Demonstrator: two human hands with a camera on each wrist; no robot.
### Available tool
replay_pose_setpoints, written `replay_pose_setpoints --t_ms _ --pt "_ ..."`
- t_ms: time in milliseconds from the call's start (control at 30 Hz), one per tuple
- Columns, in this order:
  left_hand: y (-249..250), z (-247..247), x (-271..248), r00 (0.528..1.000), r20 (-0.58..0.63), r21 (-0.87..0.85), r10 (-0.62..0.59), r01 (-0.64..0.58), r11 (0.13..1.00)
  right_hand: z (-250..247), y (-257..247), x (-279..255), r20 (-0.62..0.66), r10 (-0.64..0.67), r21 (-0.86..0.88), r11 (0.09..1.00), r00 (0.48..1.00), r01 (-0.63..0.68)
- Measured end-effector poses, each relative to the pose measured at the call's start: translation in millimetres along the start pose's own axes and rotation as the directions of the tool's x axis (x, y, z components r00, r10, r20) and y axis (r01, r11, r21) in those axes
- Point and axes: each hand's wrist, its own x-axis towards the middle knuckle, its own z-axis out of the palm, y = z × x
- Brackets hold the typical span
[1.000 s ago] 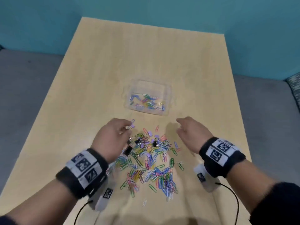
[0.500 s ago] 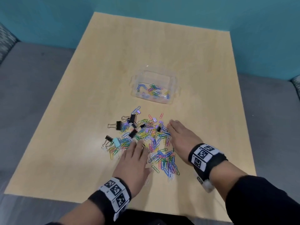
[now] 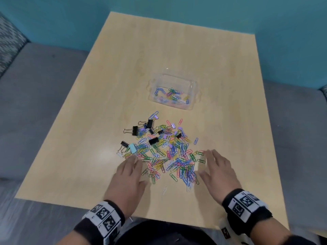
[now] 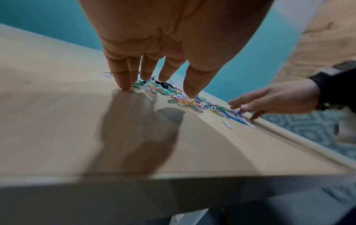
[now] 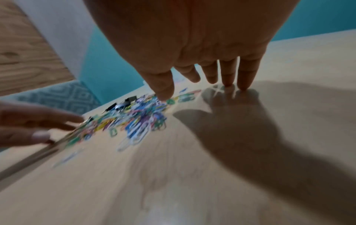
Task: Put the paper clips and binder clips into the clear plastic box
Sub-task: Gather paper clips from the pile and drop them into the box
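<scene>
A heap of coloured paper clips [image 3: 169, 156] lies mid-table, with several black binder clips [image 3: 153, 140] and a pale blue one [image 3: 132, 148] along its far left side. Beyond it stands the clear plastic box [image 3: 172, 80], holding some paper clips. My left hand [image 3: 130, 171] lies flat at the heap's near left edge, fingers straight, fingertips [image 4: 125, 88] touching the table. My right hand [image 3: 215, 167] is spread flat at the heap's near right edge, fingertips [image 5: 243, 87] on the wood. The two hands flank the heap and hold nothing.
The light wooden table [image 3: 177, 50] has its near edge just under my wrists. One white paper clip [image 3: 164, 190] lies apart near that edge. Grey floor and a teal wall surround the table; a patterned seat [image 3: 8, 41] is at far left.
Both hands drew back toward the near edge. The left hand went from holding clips over the pile to lying flat; the right hand moved outward to the heap's right side.
</scene>
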Motion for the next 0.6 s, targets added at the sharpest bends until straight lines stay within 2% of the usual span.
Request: replay_pose_setpoints --t_ms 67,233,300,367,433,600 --pt "12 1 6 0.999 0.032 -0.002 0.017 -0.017 1.000 8 -16 -2 0.015 -0.028 -0.053 0.998 0.999 0.029" --pt "35 5 16 0.999 0.024 -0.015 0.026 -0.025 1.000 25 -52 -10 0.073 -0.215 -0.052 0.974 0.974 0.219" --pt "34 4 17 0.999 0.013 -0.049 -0.035 0.035 0.998 22 -44 -14 0.029 -0.166 -0.004 0.986 0.986 0.166" --pt "30 3 18 0.995 0.041 -0.051 -0.092 0.094 0.994 19 -32 -19 -0.002 -0.053 0.022 0.998 0.999 0.053" --pt "29 2 21 0.992 0.068 -0.035 -0.107 0.110 0.993 18 -29 -22 0.034 -0.003 0.001 1.000 0.999 0.003" --pt "38 3 39 0.995 0.088 0.004 -0.040 0.040 0.999 23 -58 -2 0.065 -0.093 0.013 0.996 0.994 0.092"
